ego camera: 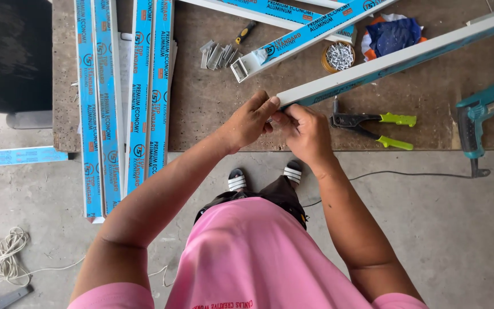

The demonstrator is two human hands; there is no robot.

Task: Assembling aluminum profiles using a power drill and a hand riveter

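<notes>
Pinching the near end of a long white bar (395, 60), both hands meet just over the front edge of the workbench (212, 114). The left hand (251, 119) has fingers closed on the bar's end from the left; the right hand (307, 133) is closed on it from below and the right. Something small may be held between the fingertips, but the view is too poor to tell.

The bar runs from the hands up and to the right across the bench, out of view. Just right of the hands lies a riveter (373, 125) with green handles; farther right, a teal drill (478, 117) sits at the bench edge, its cord (407, 173) trailing over the floor.

Risks, as a judgement: the cut end looks sharp and could nick a fingertip if the grip slips; a swing of the bar could knock the tin of rivets (338, 56) behind it; the cord could catch a foot.

Left of the hands the bench is mostly open as far as the blue-wrapped bars (144, 97) overhanging the edge.
</notes>
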